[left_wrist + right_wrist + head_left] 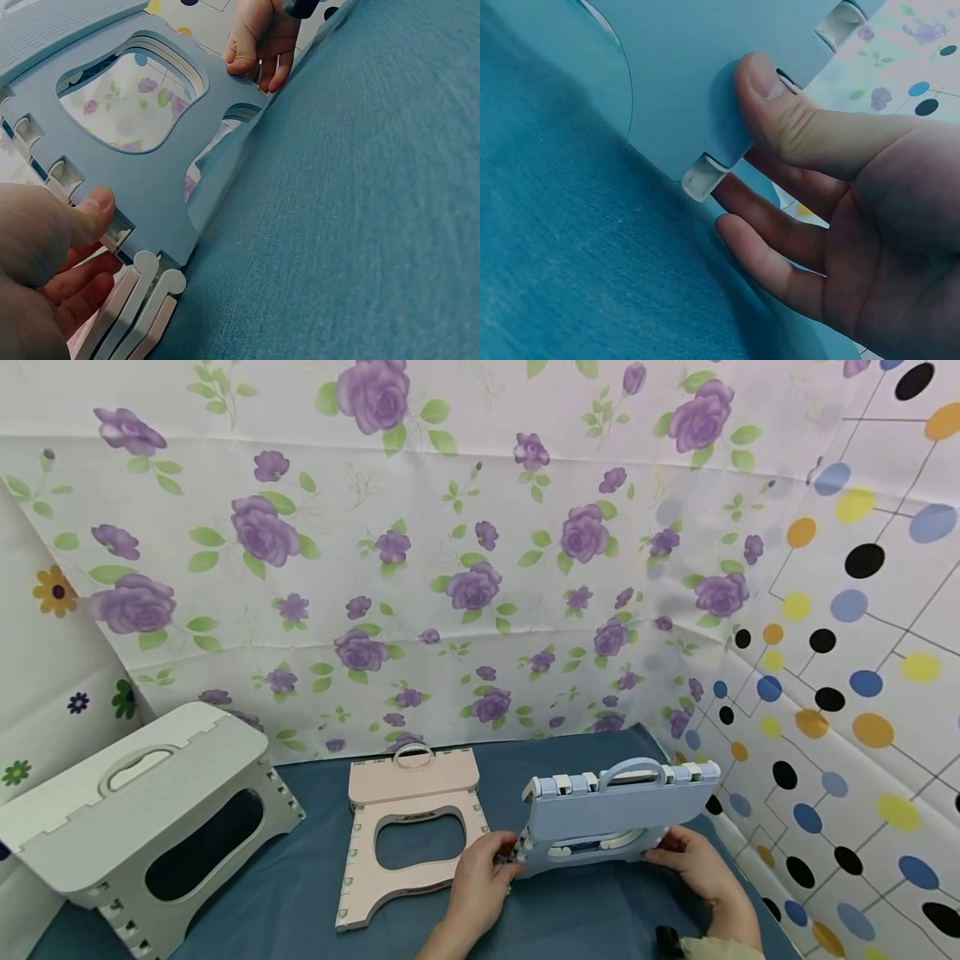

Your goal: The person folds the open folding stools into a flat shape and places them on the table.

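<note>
Blue stool (600, 814) is on the surface (585, 914), just right of the pink stool (412, 783). Long axis runs roughly left-right, from left hand (480, 881) to right hand (697, 864). Left pinches its left side edge, right pinches the right one, both low. Neither hand nearer.

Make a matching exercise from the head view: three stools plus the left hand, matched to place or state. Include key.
Column 1
1. Blue stool
2. Left hand
3. Pale grey stool
4. Pink stool

Column 2
A. Standing unfolded at the left of the view
B. Gripped at both ends, one hand on each
C. Lying folded flat, between the other two stools
D. Gripping a stool at its end nearer the pink one

Pairs: 1-B, 2-D, 3-A, 4-C
</note>
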The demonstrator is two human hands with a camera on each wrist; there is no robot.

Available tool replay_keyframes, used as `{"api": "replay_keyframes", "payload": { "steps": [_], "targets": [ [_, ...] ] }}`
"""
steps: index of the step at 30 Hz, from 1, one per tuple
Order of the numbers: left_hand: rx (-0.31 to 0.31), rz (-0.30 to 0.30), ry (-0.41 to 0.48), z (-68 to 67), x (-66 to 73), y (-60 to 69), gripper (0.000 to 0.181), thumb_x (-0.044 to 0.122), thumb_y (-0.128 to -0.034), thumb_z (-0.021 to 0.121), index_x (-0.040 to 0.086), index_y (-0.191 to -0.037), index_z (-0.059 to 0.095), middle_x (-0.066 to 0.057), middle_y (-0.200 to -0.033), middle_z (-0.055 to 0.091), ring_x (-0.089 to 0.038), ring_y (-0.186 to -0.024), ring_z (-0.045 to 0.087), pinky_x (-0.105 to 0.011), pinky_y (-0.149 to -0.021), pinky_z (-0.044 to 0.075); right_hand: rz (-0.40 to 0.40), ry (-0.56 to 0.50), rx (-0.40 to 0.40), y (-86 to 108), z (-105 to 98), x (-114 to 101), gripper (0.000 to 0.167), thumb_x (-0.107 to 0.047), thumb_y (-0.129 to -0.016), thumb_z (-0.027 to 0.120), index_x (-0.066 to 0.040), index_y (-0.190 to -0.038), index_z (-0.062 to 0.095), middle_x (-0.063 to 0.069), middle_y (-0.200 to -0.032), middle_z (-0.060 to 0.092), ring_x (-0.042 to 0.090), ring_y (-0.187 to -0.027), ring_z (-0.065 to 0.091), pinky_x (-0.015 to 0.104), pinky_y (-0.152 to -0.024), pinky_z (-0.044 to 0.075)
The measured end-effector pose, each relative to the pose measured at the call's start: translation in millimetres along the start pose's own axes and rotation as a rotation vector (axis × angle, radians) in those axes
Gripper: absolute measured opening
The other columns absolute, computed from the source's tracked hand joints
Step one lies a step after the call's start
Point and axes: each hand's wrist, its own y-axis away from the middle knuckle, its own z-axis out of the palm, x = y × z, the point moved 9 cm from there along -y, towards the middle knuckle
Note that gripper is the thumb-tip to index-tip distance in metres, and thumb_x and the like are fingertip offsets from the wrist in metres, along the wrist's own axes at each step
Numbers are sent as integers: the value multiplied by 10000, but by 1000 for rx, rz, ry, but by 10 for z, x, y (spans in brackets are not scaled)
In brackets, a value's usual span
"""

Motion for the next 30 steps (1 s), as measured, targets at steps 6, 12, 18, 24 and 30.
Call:
{"api": "replay_keyframes", "payload": {
  "steps": [6,12,18,24,30],
  "targets": [
    [-7,13,40,22,24,2,316,13,-883,860,125,-1163,766,36,-1079,719,-140,-961,687,-271,-780,583,-7,1,-7,-10,-50,33,530,-129,-978,811,94,-1412,606,158,-1267,723,190,-1054,692,344,-852,585],
    [-37,19,46,65,10,11,297,62,-909,851,104,-1188,757,38,-1057,710,-96,-928,662,-281,-776,574,15,8,-21,6,-68,84,534,-188,-1007,788,100,-1411,591,124,-1221,724,178,-1028,682,350,-861,575],
    [-29,33,65,68,26,12,278,146,-966,815,78,-1224,736,49,-1026,689,-60,-871,632,-281,-749,560,29,-1,-42,38,-51,52,528,-217,-1047,740,134,-1410,585,146,-1250,731,157,-1041,689,339,-878,578],
    [-42,-30,93,79,-25,6,316,190,-1045,736,-6,-1290,711,37,-997,654,-61,-838,603,-272,-737,548,88,30,-21,57,-50,34,550,-290,-1055,726,140,-1383,627,136,-1250,737,141,-1015,662,314,-834,570],
    [-43,-152,120,50,-103,2,298,223,-1049,730,-15,-1228,757,39,-908,681,-77,-771,587,-268,-699,505,145,44,-34,34,-17,64,595,-377,-1044,728,126,-1354,661,7,-1001,736,157,-870,621,301,-745,535]
  ]
}}
